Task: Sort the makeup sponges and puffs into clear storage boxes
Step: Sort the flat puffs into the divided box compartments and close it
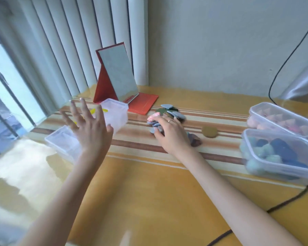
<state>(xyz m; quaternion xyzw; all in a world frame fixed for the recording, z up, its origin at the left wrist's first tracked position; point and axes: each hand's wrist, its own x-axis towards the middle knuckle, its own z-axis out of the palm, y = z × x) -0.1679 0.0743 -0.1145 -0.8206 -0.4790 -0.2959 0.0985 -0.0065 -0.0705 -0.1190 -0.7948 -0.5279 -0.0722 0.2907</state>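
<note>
Head view: the left hand (pixel 89 128) is raised with fingers spread, holding nothing, in front of two empty clear boxes (pixel 114 114). A pile of flat puffs (pixel 167 112) on the striped table (pixel 149 183) is covered, apparently gripped, by the right hand (pixel 169 130). Two filled boxes (pixel 281 119) are seen at right.

A: The table (pixel 149 201) looked glossy, didn't it?
B: Yes, smooth and reflective. The storage boxes (pixel 281 157) were clear plastic.
A: And the puffs (pixel 209 132)?
B: Matt, soft-looking. The mirror stand (pixel 142 103) seemed matt red card.
</note>
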